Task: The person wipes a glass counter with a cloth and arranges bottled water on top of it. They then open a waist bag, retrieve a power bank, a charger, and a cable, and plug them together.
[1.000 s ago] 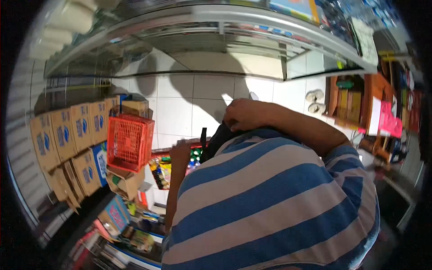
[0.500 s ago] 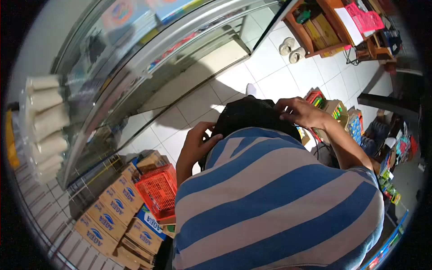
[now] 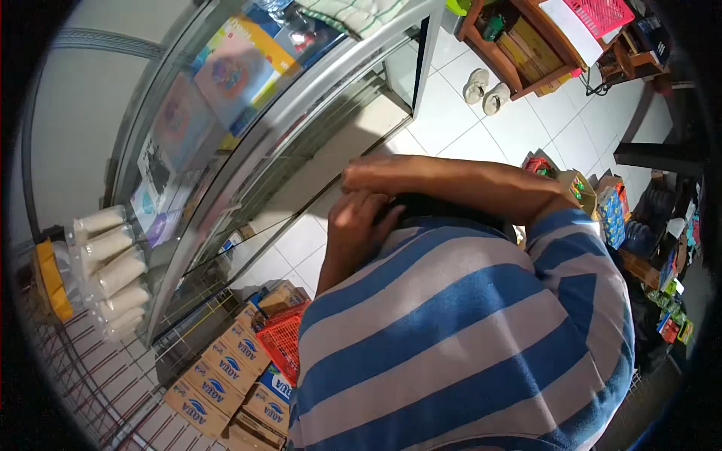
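My left hand [image 3: 355,222] is at the front of my waist, at the edge of the black garment [image 3: 440,208]. Its fingers are bent and its thumb stands apart from them, with nothing visible between. Just above it, and touching or nearly touching it, is my right hand [image 3: 364,174], reached across from the right. The back of that hand and the wrist show, while its fingers are hidden. Below both hands spreads the blue and light striped shirt [image 3: 451,316] that I wear.
A glass display case [image 3: 301,120] runs diagonally at upper left, with packs of white rolls [image 3: 120,272] beside it. Water cartons [image 3: 213,388] and a red basket [image 3: 281,342] are at lower left. Sandals [image 3: 476,86] lie near a wooden cabinet [image 3: 519,45]. Boxed goods [image 3: 611,214] stand right.
My right hand has moved left across my waist to my left hand. My left hand has shifted slightly right and up. The view has turned, showing more of the glass case's contents.
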`<state>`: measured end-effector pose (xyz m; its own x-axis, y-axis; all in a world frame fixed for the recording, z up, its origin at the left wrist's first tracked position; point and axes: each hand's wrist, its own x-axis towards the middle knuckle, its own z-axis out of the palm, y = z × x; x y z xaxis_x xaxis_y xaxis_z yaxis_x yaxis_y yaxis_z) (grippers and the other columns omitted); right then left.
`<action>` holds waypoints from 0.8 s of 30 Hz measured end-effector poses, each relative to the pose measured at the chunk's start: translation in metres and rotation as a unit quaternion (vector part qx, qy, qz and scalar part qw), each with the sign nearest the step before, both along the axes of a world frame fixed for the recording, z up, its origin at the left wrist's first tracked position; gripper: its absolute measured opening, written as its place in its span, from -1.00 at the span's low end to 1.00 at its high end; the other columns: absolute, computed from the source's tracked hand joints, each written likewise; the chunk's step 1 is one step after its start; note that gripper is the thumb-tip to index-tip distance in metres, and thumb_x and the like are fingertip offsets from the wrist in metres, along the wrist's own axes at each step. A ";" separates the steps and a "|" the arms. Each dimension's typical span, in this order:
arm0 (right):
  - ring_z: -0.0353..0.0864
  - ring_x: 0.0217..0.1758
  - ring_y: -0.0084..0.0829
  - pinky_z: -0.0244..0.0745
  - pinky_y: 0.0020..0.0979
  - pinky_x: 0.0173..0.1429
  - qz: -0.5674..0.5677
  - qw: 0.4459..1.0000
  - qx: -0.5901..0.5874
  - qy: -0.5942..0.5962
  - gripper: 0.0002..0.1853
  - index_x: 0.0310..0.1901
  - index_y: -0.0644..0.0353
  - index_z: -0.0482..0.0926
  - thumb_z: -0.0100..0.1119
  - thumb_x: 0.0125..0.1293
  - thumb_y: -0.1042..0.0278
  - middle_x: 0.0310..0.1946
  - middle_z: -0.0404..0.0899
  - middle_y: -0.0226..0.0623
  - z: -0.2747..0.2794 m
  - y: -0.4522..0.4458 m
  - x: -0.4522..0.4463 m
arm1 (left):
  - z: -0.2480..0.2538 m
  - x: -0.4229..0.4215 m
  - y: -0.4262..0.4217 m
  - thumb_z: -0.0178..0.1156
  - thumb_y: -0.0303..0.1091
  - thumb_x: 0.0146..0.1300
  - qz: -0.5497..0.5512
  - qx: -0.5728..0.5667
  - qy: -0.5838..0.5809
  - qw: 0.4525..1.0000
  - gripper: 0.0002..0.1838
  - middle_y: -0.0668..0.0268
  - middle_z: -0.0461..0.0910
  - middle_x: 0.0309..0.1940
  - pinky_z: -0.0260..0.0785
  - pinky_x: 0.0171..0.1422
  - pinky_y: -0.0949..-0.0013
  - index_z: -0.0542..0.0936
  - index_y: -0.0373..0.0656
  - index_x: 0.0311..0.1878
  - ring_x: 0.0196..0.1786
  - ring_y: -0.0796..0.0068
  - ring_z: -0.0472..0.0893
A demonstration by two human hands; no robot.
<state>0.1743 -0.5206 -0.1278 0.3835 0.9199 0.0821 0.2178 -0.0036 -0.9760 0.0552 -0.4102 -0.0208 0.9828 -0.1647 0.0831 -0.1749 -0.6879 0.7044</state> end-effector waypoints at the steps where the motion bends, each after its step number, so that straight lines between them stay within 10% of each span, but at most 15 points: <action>1: 0.45 -0.35 -0.29 0.38 -0.25 -0.17 0.088 0.985 -0.104 -0.110 -0.87 -0.34 0.23 0.58 0.15 0.20 0.35 -0.32 0.54 -0.21 -0.008 0.001 0.012 | 0.005 0.009 -0.010 0.36 -0.28 0.12 -0.019 0.036 0.071 0.997 -0.75 0.26 0.61 -0.11 0.36 -0.03 0.32 0.63 -0.21 -0.21 -0.14 0.32 0.54; 3: 0.52 -0.22 -0.31 0.41 -0.24 -0.14 0.054 0.994 -0.090 -0.042 -0.80 -0.28 0.28 0.58 0.17 0.24 0.28 -0.22 0.58 -0.20 -0.027 -0.034 0.034 | -0.002 0.024 -0.023 0.36 -0.29 0.11 -0.038 0.055 0.042 0.997 -0.76 0.25 0.60 -0.09 0.36 -0.03 0.32 0.63 -0.21 -0.21 -0.12 0.31 0.53; 4: 0.56 -0.28 -0.27 0.46 -0.23 -0.15 -0.067 0.957 0.029 0.282 -0.82 -0.28 0.30 0.57 0.21 0.24 0.33 -0.31 0.60 -0.18 0.019 -0.062 0.038 | -0.008 0.031 -0.029 0.37 -0.30 0.10 -0.056 0.070 0.016 0.996 -0.77 0.24 0.59 -0.06 0.36 -0.02 0.32 0.63 -0.20 -0.22 -0.10 0.31 0.52; 6: 0.57 -0.23 -0.24 0.47 -0.26 -0.10 0.001 0.992 -0.046 -0.116 -0.81 -0.28 0.30 0.55 0.28 0.20 0.36 -0.30 0.60 -0.19 0.016 -0.092 0.075 | -0.016 0.039 -0.037 0.37 -0.31 0.09 -0.084 0.102 -0.036 0.991 -0.79 0.22 0.57 -0.01 0.36 0.00 0.32 0.64 -0.19 -0.23 -0.06 0.30 0.51; 11: 0.58 -0.23 -0.26 0.47 -0.28 -0.12 -0.018 0.982 -0.187 -0.035 -0.83 -0.27 0.27 0.53 0.29 0.23 0.37 -0.32 0.59 -0.21 0.078 -0.157 0.081 | -0.010 0.051 -0.042 0.31 -0.32 0.14 -0.049 0.123 0.152 0.979 -0.81 0.19 0.54 0.03 0.35 -0.01 0.32 0.62 -0.16 -0.19 -0.02 0.28 0.50; 17: 0.58 -0.22 -0.28 0.48 -0.30 -0.13 -0.021 0.966 -0.257 -0.005 -0.82 -0.27 0.27 0.53 0.29 0.25 0.35 -0.30 0.59 -0.22 0.085 -0.163 0.080 | -0.018 0.038 -0.043 0.26 -0.36 0.17 -0.081 -0.081 0.107 0.988 -0.86 0.19 0.53 0.02 0.34 -0.03 0.32 0.61 -0.15 -0.21 -0.01 0.27 0.49; 24: 0.56 -0.11 -0.24 0.47 -0.24 0.01 -0.034 0.980 -0.198 -0.011 -0.75 -0.20 0.26 0.54 0.31 0.24 0.26 -0.16 0.55 -0.22 0.092 -0.166 0.069 | 0.002 0.049 -0.038 0.24 -0.41 0.21 -0.049 -0.209 0.254 0.943 -0.93 0.27 0.58 -0.33 0.34 -0.14 0.36 0.60 -0.17 -0.36 -0.22 0.34 0.52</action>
<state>0.2431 -0.6863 -0.0355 0.4476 0.8537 -0.2661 0.2251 -0.3956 -0.8904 0.1046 -0.4487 -0.0192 0.8955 -0.3141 -0.3154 0.2091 -0.3286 0.9210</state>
